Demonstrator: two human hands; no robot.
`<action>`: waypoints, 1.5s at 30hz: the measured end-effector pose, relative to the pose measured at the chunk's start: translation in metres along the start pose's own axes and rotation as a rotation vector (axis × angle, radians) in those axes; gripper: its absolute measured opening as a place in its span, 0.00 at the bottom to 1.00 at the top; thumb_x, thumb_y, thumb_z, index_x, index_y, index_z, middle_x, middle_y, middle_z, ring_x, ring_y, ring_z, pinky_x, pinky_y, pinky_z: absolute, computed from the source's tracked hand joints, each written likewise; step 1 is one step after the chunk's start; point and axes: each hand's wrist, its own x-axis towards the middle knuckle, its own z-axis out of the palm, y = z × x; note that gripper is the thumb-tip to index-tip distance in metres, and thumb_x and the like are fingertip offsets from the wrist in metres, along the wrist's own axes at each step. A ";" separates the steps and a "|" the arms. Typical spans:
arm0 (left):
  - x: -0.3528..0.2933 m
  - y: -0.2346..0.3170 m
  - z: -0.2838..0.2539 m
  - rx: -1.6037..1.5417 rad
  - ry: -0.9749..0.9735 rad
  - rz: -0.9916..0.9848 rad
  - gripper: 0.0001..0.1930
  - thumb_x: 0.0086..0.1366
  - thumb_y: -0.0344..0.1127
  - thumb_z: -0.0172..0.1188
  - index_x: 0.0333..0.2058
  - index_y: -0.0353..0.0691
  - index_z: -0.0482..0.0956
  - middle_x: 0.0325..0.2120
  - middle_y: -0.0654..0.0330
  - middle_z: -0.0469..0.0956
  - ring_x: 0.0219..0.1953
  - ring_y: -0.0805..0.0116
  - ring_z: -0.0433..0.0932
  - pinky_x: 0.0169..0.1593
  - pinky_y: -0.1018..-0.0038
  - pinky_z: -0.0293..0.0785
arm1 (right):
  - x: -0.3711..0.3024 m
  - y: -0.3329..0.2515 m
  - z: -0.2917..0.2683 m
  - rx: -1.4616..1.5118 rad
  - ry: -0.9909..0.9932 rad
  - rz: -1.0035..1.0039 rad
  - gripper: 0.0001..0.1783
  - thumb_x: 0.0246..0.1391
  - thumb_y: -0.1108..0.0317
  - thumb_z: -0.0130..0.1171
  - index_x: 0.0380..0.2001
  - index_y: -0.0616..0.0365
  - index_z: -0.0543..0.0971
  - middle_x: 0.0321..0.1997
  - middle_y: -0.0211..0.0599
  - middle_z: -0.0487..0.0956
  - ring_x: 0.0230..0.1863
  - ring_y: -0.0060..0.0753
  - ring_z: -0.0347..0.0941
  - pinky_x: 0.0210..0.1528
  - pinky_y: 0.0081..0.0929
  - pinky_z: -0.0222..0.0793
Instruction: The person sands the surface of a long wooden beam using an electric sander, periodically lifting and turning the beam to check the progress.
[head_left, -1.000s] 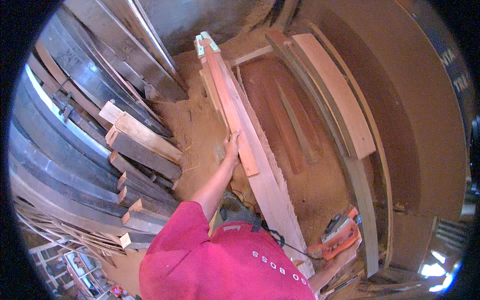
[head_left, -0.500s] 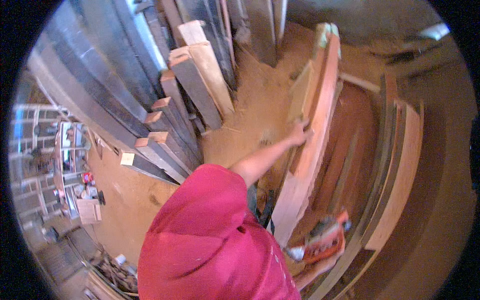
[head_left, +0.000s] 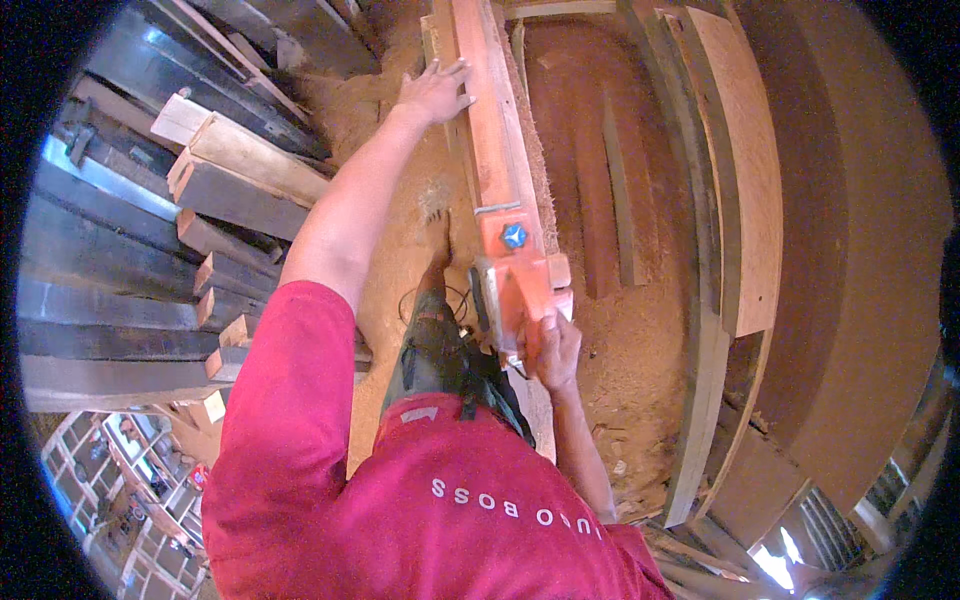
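Note:
An orange electric hand planer [head_left: 522, 285] with a blue knob lies along the top of a long reddish wooden beam [head_left: 486, 150]. My right hand [head_left: 558, 350] is wrapped round its rear handle. Farther along the same beam, my left hand [head_left: 436, 92] rests at the left edge with the fingers spread. Rough, fibrous wood shows along the beam's right side. The planer's underside is hidden against the wood.
Dark squared timbers [head_left: 110, 310] are stacked on the left, some with pale sawn ends. More long boards [head_left: 740, 180] stand to the right. Sawdust covers the floor [head_left: 400, 230], where my bare foot [head_left: 437, 232] and a thin cable [head_left: 408, 303] show.
The planer has gone from being held tilted at the beam's right side to lying on top of it. My view has turned, and my left hand's fingers are now spread on the beam.

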 end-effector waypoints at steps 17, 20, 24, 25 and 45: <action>0.006 0.000 -0.040 0.019 -0.290 -0.075 0.28 0.69 0.32 0.43 0.67 0.62 0.64 0.71 0.69 0.59 0.68 0.58 0.64 0.69 0.33 0.50 | 0.021 0.017 0.015 -0.127 -0.004 0.040 0.30 0.68 0.44 0.44 0.33 0.63 0.78 0.18 0.31 0.75 0.20 0.23 0.72 0.24 0.27 0.67; 0.006 -0.017 -0.030 -0.032 -0.290 -0.082 0.29 0.69 0.31 0.41 0.67 0.62 0.64 0.70 0.69 0.60 0.69 0.58 0.63 0.69 0.32 0.50 | 0.056 -0.004 0.030 -0.083 0.025 -0.028 0.29 0.68 0.45 0.45 0.31 0.62 0.77 0.18 0.31 0.74 0.20 0.23 0.72 0.24 0.27 0.67; 0.013 -0.027 -0.027 -0.049 -0.266 -0.088 0.30 0.69 0.29 0.39 0.66 0.66 0.65 0.68 0.68 0.65 0.67 0.56 0.67 0.68 0.32 0.51 | 0.123 -0.034 0.050 -0.093 0.150 -0.277 0.29 0.69 0.46 0.46 0.30 0.64 0.75 0.21 0.30 0.73 0.26 0.22 0.71 0.30 0.25 0.67; 0.015 -0.020 -0.029 -0.028 -0.310 -0.095 0.30 0.69 0.29 0.39 0.66 0.68 0.66 0.67 0.67 0.66 0.65 0.54 0.69 0.68 0.32 0.51 | 0.146 -0.044 0.050 -0.197 0.223 -0.425 0.29 0.69 0.46 0.46 0.29 0.65 0.74 0.22 0.29 0.72 0.28 0.21 0.69 0.32 0.25 0.66; 0.021 -0.033 -0.023 0.007 -0.238 -0.039 0.25 0.74 0.42 0.36 0.67 0.70 0.63 0.66 0.58 0.67 0.68 0.47 0.64 0.67 0.33 0.52 | -0.039 0.047 0.000 -0.115 -0.097 0.116 0.32 0.64 0.39 0.45 0.42 0.61 0.78 0.23 0.45 0.76 0.27 0.43 0.75 0.30 0.37 0.70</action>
